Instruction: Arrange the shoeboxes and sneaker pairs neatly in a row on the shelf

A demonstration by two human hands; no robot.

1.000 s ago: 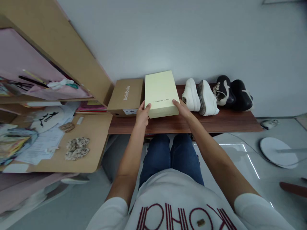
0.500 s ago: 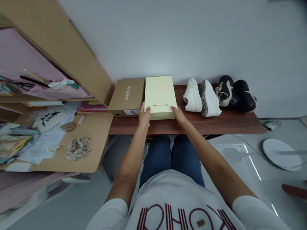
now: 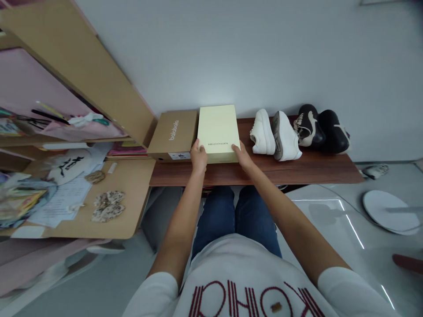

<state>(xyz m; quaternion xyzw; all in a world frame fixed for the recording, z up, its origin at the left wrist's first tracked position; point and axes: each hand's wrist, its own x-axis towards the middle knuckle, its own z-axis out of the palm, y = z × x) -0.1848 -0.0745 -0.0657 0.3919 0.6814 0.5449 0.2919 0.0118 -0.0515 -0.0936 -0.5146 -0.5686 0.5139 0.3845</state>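
A pale yellow shoebox (image 3: pixel 218 125) marked MEIZHIYUAN rests on a dark brown wooden shelf (image 3: pixel 297 173), close beside a brown balabala shoebox (image 3: pixel 175 132). My left hand (image 3: pixel 198 159) grips the yellow box at its front left corner, with the thumb on top. At the front right corner my right hand (image 3: pixel 243 156) grips it too, thumb on the lid edge and fingers along the side. To the right stand a pair of white sneakers (image 3: pixel 276 134) and a pair of black shoes (image 3: pixel 322 130).
On the left is a tan desk (image 3: pixel 132 211) with papers (image 3: pixel 66 202), a white cap (image 3: pixel 71 167) and a patterned scrunchie (image 3: pixel 108 205). A grey wall (image 3: pixel 264 53) rises behind the shelf. A round white base (image 3: pixel 390 211) sits on the floor at right.
The yellow box has shifted slightly left, nearer the brown box, with both hands still on it. The camera view has also moved a little.
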